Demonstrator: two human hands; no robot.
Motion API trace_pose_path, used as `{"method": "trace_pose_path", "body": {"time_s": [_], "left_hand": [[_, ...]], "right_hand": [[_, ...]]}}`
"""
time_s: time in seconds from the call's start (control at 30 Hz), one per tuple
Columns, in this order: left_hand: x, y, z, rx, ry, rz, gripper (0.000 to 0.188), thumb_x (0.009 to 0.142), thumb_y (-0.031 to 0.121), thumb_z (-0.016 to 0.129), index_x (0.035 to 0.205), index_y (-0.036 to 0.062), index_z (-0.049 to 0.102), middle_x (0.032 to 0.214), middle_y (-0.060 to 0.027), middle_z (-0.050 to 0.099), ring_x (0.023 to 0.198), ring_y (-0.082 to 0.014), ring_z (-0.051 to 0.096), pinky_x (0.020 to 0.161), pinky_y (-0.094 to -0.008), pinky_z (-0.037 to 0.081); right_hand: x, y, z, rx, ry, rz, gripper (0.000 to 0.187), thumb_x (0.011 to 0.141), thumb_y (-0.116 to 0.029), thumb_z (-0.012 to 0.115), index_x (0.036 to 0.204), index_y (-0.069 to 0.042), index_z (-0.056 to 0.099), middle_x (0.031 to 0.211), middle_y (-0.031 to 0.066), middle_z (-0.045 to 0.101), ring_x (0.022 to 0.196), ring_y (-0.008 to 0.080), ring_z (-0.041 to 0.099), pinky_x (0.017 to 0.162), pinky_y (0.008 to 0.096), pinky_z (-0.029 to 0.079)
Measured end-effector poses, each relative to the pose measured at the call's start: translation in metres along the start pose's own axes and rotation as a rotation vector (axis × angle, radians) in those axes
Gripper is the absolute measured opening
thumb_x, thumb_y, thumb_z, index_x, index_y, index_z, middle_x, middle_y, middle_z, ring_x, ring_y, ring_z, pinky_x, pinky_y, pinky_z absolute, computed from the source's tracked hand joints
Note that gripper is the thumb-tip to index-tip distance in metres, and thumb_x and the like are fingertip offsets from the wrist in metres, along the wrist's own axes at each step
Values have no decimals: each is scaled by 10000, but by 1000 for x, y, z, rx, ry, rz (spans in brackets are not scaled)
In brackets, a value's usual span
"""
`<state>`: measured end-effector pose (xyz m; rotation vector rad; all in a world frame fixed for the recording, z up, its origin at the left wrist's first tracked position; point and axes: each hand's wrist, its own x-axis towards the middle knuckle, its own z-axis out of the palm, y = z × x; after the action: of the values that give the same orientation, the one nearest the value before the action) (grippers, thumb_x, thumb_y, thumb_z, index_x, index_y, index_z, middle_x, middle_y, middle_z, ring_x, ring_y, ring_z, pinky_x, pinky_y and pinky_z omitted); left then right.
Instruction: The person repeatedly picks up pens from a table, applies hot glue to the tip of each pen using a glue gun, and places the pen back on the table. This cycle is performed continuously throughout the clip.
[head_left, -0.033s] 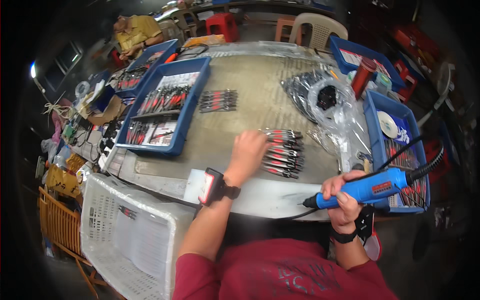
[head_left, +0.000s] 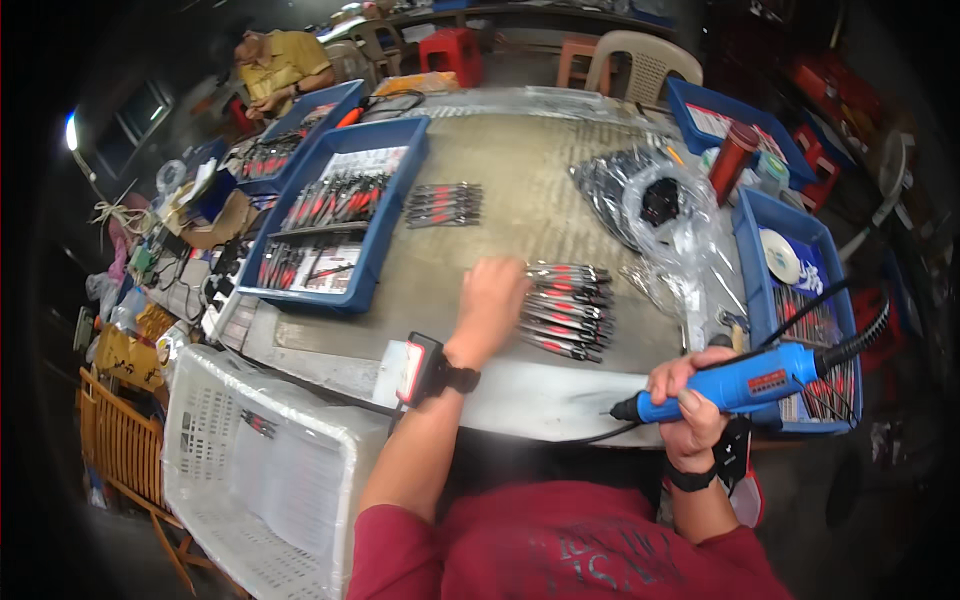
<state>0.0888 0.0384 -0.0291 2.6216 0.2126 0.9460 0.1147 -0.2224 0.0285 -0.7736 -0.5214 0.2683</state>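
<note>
My right hand (head_left: 692, 408) grips a blue electric screwdriver (head_left: 735, 385), its black tip pointing left above the table's near edge. A dark coiled cord leaves its far end. My left hand (head_left: 490, 308) rests at the left ends of a row of slim pen-like pieces (head_left: 568, 312), black and silver with red middles. Its fingers curl down, and the fingertips are hidden, so what they hold does not show. A smaller row of similar pieces (head_left: 444, 204) lies farther off on the table (head_left: 520, 160).
At left, a blue tray (head_left: 400, 200) holds many similar pieces; another blue tray (head_left: 845, 300) stands at right. A clear plastic bag (head_left: 690, 240) of dark parts lies near a red cylinder (head_left: 733, 160). A white crate (head_left: 345, 480) is at lower left. Beyond sits a person in yellow (head_left: 285, 65).
The whole view has shifted slightly, moving the table and trays a little to the right. Both hands keep nearly the same places, the screwdriver still in the right.
</note>
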Motion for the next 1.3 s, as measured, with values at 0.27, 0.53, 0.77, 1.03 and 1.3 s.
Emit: {"method": "trace_pose_path", "body": {"time_s": [0.27,0.53,0.77,1.03,1.3], "left_hand": [[22,-98,-10,294,58,-301,216,760,98,613,968,59,572,933,-120,590,887,-332,530,752,-435,436],[45,-137,0,459,-22,-311,129,796,125,555,917,88,534,959,-67,556,943,-283,508,746,-497,426],[53,-141,3,511,-118,-316,126,824,142,504,939,104,538,941,-68,546,967,-260,501,786,-511,410],[52,-146,4,478,-97,-274,135,824,147,512,951,102,525,940,-63,536,954,-258,496,796,-526,393],[49,-155,4,425,-118,-228,246,759,187,641,968,116,532,948,-40,533,960,-252,491,747,-476,364]], "right_hand": [[6,3,-1,-22,38,14,415,662,-111,638,1004,-80,405,728,82,500,603,210,499,582,347,435],[12,3,3,-38,85,30,430,655,-137,650,1004,-76,407,713,82,507,572,211,500,553,342,434],[15,7,3,-39,89,17,419,655,-123,644,1001,-70,414,705,84,508,550,216,508,538,335,438],[15,8,6,-55,83,14,410,657,-124,655,988,-68,419,707,82,512,538,212,506,527,334,439],[12,11,6,-83,80,19,408,658,-125,662,981,-67,419,709,83,511,548,209,505,521,335,441]]}}
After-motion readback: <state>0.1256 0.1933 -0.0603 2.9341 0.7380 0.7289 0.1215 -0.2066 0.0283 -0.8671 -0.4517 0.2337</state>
